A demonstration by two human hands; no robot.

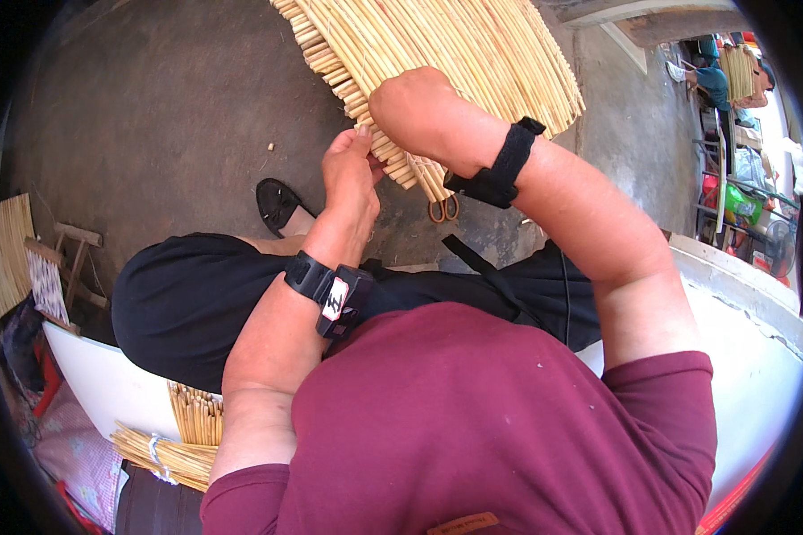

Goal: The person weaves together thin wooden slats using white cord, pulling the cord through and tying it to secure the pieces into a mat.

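A mat of pale reed sticks [455,45] lashed side by side stands before me at the top, its bottom edge uneven. My left hand [348,169] pinches at the stick ends along the lower left edge. My right hand [415,111] is closed over the mat just above and right of it, knuckles up; what its fingers hold is hidden. The brown handles of scissors [443,209] show under the mat's lower corner, near my right wrist.
Reed bundles [161,450] lie on a white board [107,379] at my left. Another reed mat [7,254] leans by a wooden frame [80,259]. My shoe [277,203] is on the concrete floor. At far right a person [714,80] sits among racks and bags.
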